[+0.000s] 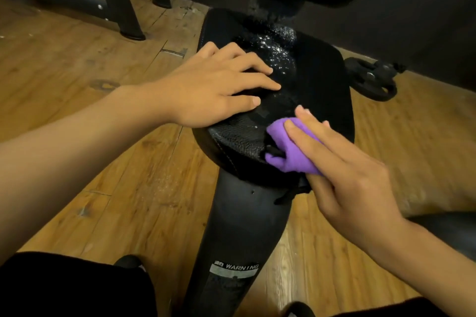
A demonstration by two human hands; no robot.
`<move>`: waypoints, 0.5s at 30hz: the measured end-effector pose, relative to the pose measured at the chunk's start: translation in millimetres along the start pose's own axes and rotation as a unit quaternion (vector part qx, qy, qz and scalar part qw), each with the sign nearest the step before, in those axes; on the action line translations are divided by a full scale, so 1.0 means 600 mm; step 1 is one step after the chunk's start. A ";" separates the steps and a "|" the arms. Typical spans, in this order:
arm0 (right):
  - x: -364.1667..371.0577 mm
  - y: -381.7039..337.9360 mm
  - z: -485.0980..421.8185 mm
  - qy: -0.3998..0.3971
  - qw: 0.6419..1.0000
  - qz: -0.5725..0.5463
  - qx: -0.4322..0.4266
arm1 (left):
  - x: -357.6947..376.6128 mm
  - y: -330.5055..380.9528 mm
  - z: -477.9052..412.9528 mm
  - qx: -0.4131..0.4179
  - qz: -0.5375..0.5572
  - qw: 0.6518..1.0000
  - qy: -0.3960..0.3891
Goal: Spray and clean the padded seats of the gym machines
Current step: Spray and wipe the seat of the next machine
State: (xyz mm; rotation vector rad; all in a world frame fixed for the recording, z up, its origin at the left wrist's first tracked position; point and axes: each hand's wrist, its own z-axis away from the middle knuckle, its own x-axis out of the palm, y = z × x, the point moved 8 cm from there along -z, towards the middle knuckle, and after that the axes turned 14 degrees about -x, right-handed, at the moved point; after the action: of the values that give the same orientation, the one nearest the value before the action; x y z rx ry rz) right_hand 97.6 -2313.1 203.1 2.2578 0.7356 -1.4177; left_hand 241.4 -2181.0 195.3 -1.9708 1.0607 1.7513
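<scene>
Our left hand point(213, 85) lies flat, fingers spread, on the black textured padded seat point(316, 80), where spray droplets point(280, 44) glisten at the far end. At the seat's near right edge, our right hand point(347, 175) pinches a crumpled purple cloth point(291, 152), straight fingers on top and thumb largely hidden beneath.

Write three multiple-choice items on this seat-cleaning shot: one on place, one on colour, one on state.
1. Where on the padded seat do the spray droplets lie? A near edge; B far end; C underside.
2. The cloth is: A yellow; B white; C purple.
3. The left hand is: A flat on the seat; B gripping a bottle; C off the seat.
Key: B, droplets glisten at the far end; C, purple shows under the right hand; A, the left fingers lie straight on the padding.
</scene>
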 end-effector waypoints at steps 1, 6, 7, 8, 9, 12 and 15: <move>0.003 0.010 -0.011 -0.004 0.999 -0.030 0.032 | -0.001 -0.002 0.001 -0.004 0.002 1.000 0.005; 0.010 0.095 -0.071 -0.035 0.987 -0.060 0.144 | -0.008 0.001 0.004 -0.030 0.018 0.999 0.026; 0.016 0.113 -0.085 -0.050 0.986 -0.053 0.151 | -0.007 0.001 0.005 -0.032 0.012 0.999 0.027; 0.024 0.132 -0.102 -0.063 0.984 -0.051 0.156 | -0.007 0.001 0.006 -0.034 0.006 0.999 0.028; 0.035 0.151 -0.120 -0.074 0.983 -0.054 0.158 | -0.007 -0.001 0.006 -0.038 0.002 0.999 0.027; 0.061 0.196 -0.168 -0.081 0.983 -0.048 0.155 | -0.005 -0.008 0.005 -0.063 -0.009 0.998 0.018; 0.062 0.193 -0.171 -0.081 0.988 -0.079 0.102 | -0.005 -0.006 0.006 -0.078 -0.035 0.996 0.014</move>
State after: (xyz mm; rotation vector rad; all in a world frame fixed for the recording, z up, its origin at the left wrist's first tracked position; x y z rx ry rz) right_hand 254.1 -2338.3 217.0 2.2375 0.7605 -1.8033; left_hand 241.2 -2175.2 196.5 -2.1040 0.8748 1.8234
